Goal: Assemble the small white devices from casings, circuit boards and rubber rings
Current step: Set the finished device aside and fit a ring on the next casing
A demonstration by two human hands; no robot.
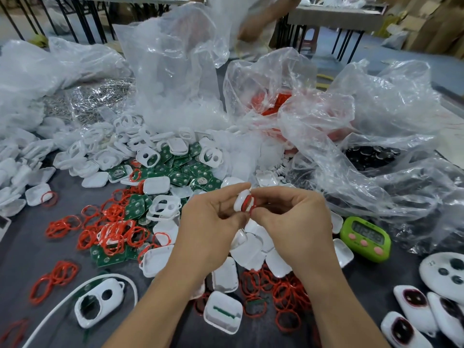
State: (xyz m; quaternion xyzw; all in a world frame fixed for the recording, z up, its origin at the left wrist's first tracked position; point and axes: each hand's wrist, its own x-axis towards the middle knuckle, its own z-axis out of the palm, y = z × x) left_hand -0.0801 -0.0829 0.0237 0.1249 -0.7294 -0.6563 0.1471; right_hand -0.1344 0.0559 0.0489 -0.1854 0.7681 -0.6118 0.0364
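Note:
My left hand [213,227] and my right hand [296,222] meet above the middle of the table. Between their fingertips they pinch a small white casing [241,201] with a red rubber ring [248,203] around its edge. Green circuit boards [185,172] lie in a heap behind the hands. Loose red rings [113,232] are scattered to the left and more red rings [276,287] lie under my right wrist. White casing halves [251,247] are piled below my hands.
Crumpled clear plastic bags [326,136] of parts fill the back and right. A green digital timer [365,238] stands right of my hands. Finished white devices [411,312] lie at bottom right. A two-hole white casing [99,305] sits at bottom left. A person stands at the far side.

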